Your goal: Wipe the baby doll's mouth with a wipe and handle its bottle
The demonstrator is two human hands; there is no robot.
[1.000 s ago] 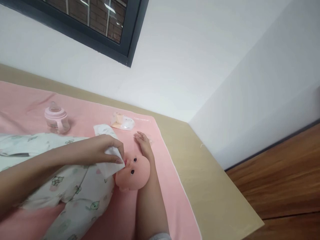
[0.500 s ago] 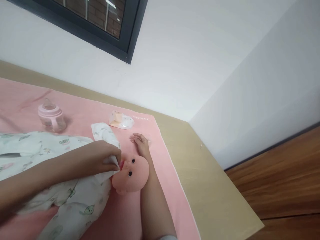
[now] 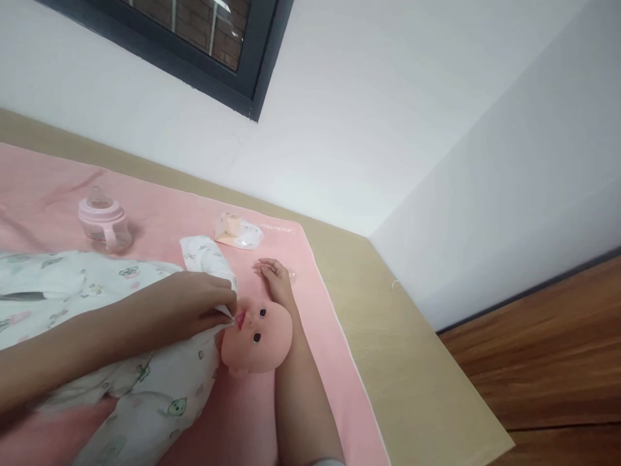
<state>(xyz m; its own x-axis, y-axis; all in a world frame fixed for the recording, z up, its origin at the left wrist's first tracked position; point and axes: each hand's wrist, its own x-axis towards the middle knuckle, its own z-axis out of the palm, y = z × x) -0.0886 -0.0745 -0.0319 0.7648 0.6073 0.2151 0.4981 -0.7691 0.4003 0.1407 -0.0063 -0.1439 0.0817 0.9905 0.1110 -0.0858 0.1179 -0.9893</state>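
A baby doll (image 3: pixel 264 336) in a white onesie (image 3: pixel 150 388) with green and pink prints lies on its back, its head toward the right. My left hand (image 3: pixel 208 299) reaches in from the left and pinches a bit of white cloth beside the doll's mouth; it appears to run into the onesie's collar. My right forearm passes beneath the doll's head. Beyond the head, my right hand (image 3: pixel 275 275) rests on the pink mat (image 3: pixel 334 388), fingers loosely stretched out and holding nothing.
A baby bottle (image 3: pixel 104 223) with a pink collar and handle stands at the left. A crumpled clear packet (image 3: pixel 239 232) and a small clear object (image 3: pixel 292 276) lie near my right hand. The wooden tabletop (image 3: pixel 388 362) borders the mat; a white wall (image 3: pixel 349 129) rises behind.
My left hand still pinches the cloth, and less of it shows between thumb and fingers. The view has shifted slightly; my right arm stays under the head.
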